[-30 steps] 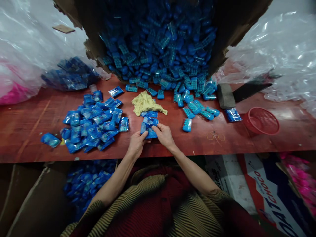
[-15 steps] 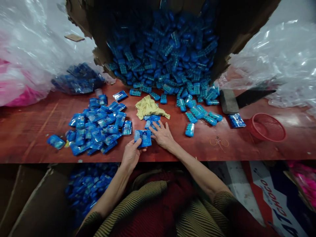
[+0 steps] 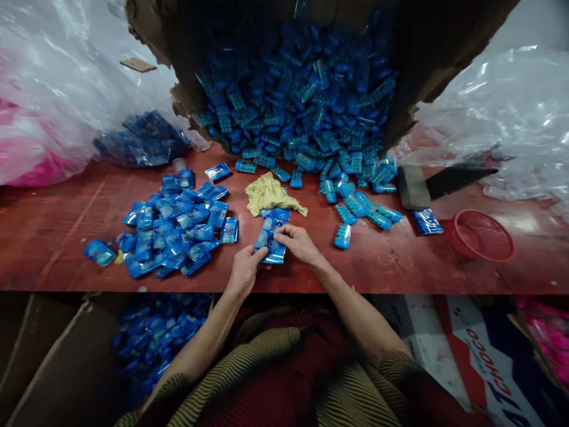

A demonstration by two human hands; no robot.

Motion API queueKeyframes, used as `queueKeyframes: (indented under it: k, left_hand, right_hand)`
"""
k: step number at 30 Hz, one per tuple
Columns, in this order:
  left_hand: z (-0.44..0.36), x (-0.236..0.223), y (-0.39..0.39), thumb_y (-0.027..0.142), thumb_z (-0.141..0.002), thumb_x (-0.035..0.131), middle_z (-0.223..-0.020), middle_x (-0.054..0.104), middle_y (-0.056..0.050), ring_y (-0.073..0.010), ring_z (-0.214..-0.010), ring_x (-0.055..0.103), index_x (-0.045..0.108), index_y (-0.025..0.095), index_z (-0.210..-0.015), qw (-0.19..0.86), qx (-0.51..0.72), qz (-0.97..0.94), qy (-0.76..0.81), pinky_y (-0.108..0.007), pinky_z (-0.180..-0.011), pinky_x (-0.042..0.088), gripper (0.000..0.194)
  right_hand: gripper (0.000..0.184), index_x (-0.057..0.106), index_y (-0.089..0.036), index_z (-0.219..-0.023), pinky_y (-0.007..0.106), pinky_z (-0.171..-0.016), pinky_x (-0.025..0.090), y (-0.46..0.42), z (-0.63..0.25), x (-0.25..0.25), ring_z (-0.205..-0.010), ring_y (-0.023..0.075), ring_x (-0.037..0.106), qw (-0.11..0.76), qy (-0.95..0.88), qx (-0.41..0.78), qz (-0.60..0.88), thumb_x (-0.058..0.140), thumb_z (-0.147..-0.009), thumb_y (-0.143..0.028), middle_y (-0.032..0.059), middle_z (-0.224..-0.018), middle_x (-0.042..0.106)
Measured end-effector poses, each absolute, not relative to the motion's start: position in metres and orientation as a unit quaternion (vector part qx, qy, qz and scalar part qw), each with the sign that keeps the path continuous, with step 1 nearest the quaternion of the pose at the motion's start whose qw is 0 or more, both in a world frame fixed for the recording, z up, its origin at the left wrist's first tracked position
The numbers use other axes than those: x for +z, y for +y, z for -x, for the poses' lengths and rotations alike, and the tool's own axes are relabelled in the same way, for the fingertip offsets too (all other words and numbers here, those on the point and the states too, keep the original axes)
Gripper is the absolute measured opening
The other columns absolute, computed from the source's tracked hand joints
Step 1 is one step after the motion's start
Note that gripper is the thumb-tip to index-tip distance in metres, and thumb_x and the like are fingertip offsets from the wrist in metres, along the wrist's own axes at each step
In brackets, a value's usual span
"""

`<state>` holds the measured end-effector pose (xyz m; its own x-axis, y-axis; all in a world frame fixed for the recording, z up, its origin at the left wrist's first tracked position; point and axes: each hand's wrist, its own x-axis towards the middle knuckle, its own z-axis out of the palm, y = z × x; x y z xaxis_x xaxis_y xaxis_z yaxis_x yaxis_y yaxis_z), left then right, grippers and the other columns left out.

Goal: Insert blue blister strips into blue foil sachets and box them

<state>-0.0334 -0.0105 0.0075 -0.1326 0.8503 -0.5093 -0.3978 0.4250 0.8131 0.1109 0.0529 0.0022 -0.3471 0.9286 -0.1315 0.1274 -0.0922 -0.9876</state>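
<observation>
left hand (image 3: 243, 271): thumb pressed on a flat, shiny blue plastic packet (image 3: 276, 255)
right hand (image 3: 301, 243): fingertips pinched its far edge
packet: lay between both hands' fingertips, equally near; long axis unclear

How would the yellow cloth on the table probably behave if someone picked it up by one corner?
The yellow cloth would likely hang limp, since it lies crumpled in soft folds. It is probably light, looking thin and loosely bunched. Rolling seems unlikely: it has no round, firm shape, and its edges sprawl unevenly.
</observation>
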Motion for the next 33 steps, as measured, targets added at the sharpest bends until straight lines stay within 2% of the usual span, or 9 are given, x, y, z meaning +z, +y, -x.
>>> queueKeyframes:
  k: [2,5,9,12,16,19,21,24,33]
  left_hand:
    - [0.037,0.005,-0.012,0.038,-0.046,0.082,-0.061,0.065,-0.001,-0.0126,-0.053,0.059,0.066,0.011,-0.071,0.625,0.491,-0.206,0.571,-0.023,-0.047,0.049,0.04]
    - [0.044,0.002,-0.016,0.038,-0.045,0.083,-0.06,0.065,-0.001,-0.0126,-0.053,0.059,0.066,0.011,-0.07,0.619,0.489,-0.186,0.586,-0.023,-0.047,0.05,0.04]
    - [0.047,0.005,-0.02,0.038,-0.047,0.083,-0.061,0.066,-0.002,-0.0115,-0.051,0.058,0.065,0.011,-0.074,0.622,0.51,-0.166,0.571,-0.022,-0.046,0.048,0.042]
    - [0.042,0.008,-0.018,0.037,-0.047,0.083,-0.061,0.065,-0.001,-0.0107,-0.051,0.057,0.065,0.011,-0.072,0.621,0.531,-0.158,0.554,-0.022,-0.046,0.047,0.04]
    - [0.033,0.009,-0.015,0.037,-0.048,0.082,-0.061,0.066,0.0,-0.0102,-0.052,0.056,0.065,0.013,-0.07,0.605,0.543,-0.169,0.557,-0.02,-0.046,0.045,0.037]
    - [0.029,0.007,-0.014,0.036,-0.052,0.08,-0.064,0.067,0.0,-0.0102,-0.055,0.057,0.067,0.013,-0.072,0.596,0.542,-0.21,0.554,-0.02,-0.049,0.045,0.033]
    - [0.028,0.005,-0.013,0.035,-0.054,0.079,-0.066,0.067,-0.001,-0.0108,-0.057,0.058,0.068,0.013,-0.072,0.59,0.536,-0.234,0.556,-0.021,-0.051,0.046,0.03]
    - [0.025,0.005,-0.011,0.034,-0.054,0.078,-0.065,0.067,-0.001,-0.0112,-0.056,0.057,0.067,0.013,-0.071,0.584,0.538,-0.236,0.56,-0.022,-0.052,0.047,0.029]
    - [0.015,0.007,-0.002,0.033,-0.049,0.081,-0.057,0.062,0.002,-0.0081,-0.05,0.052,0.065,0.013,-0.067,0.61,0.562,-0.196,0.523,-0.022,-0.052,0.044,0.032]
  right_hand:
    - [0.019,0.063,-0.016,-0.075,0.023,-0.061,0.043,0.054,-0.106,-0.002,-0.061,0.0113,0.052,0.362,-0.574,0.537,0.501,0.055,-0.077,-0.033,-0.0019,-0.067,0.06]
    - [0.018,0.065,-0.018,-0.079,0.026,-0.066,0.042,0.054,-0.101,-0.005,-0.069,0.0146,0.056,0.327,-0.637,0.411,0.564,0.051,-0.083,-0.029,0.001,-0.074,0.062]
    - [0.022,0.065,-0.021,-0.102,0.034,-0.079,0.043,0.046,-0.1,-0.001,-0.091,0.0232,0.056,0.195,-0.737,0.245,0.6,0.051,-0.087,-0.03,0.0104,-0.101,0.062]
    - [0.037,0.056,-0.019,-0.123,0.042,-0.089,0.041,0.039,-0.105,0.002,-0.106,0.0277,0.051,0.251,-0.724,0.203,0.61,0.047,-0.089,-0.033,0.0148,-0.117,0.055]
    - [0.042,0.056,-0.016,-0.123,0.036,-0.087,0.044,0.032,-0.115,0.008,-0.095,0.0214,0.055,0.401,-0.641,0.314,0.574,0.049,-0.087,-0.037,0.0122,-0.11,0.057]
    - [0.033,0.066,-0.016,-0.099,0.027,-0.07,0.047,0.028,-0.116,0.01,-0.071,0.0144,0.055,0.359,-0.608,0.51,0.49,0.055,-0.08,-0.04,0.0032,-0.084,0.062]
    - [0.026,0.066,-0.017,-0.079,0.024,-0.062,0.043,0.026,-0.113,0.008,-0.062,0.0119,0.051,0.336,-0.586,0.57,0.468,0.055,-0.078,-0.04,-0.0014,-0.068,0.059]
    - [0.025,0.06,-0.017,-0.067,0.022,-0.057,0.038,0.023,-0.107,0.005,-0.057,0.0102,0.046,0.356,-0.573,0.547,0.495,0.054,-0.078,-0.038,-0.0037,-0.059,0.053]
    - [0.029,0.049,-0.019,-0.065,0.022,-0.056,0.032,0.009,-0.099,0.007,-0.057,0.0103,0.042,0.383,-0.585,0.462,0.545,0.046,-0.085,-0.04,-0.0043,-0.059,0.047]
